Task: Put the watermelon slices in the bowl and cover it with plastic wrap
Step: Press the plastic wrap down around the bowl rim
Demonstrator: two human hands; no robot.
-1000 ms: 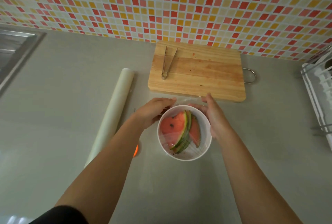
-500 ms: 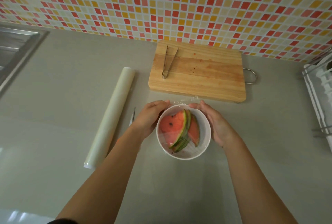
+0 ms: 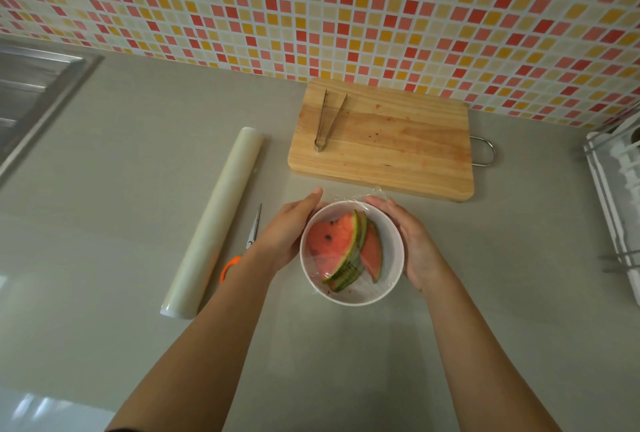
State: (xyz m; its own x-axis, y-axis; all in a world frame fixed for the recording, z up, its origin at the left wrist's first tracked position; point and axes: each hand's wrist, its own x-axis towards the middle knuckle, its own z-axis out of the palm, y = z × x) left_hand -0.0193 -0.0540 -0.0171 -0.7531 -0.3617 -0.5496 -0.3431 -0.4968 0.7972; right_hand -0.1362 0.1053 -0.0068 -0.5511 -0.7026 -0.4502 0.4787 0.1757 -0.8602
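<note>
A white bowl [image 3: 389, 291] stands on the grey counter in front of the cutting board. It holds several watermelon slices [image 3: 332, 244] leaning together, rinds toward the middle. Clear plastic wrap [image 3: 376, 191] is stretched over the bowl's top, with a loose edge bunched at the far rim. My left hand [image 3: 287, 237] lies flat against the bowl's left wall, fingers reaching toward the far side. My right hand [image 3: 412, 244] presses the right wall in the same way. Both hands touch the wrap on the bowl's sides.
A roll of plastic wrap [image 3: 218, 220] lies to the left, with orange-handled scissors [image 3: 254, 227] between it and my left arm. Metal tongs [image 3: 327, 123] rest on the wooden cutting board [image 3: 398, 144]. A sink [image 3: 31, 95] is far left, a dish rack [image 3: 620, 196] far right.
Both hands have slid from the bowl's far rim back along its sides toward me, smoothing the wrap down. The bowl has stayed in place.
</note>
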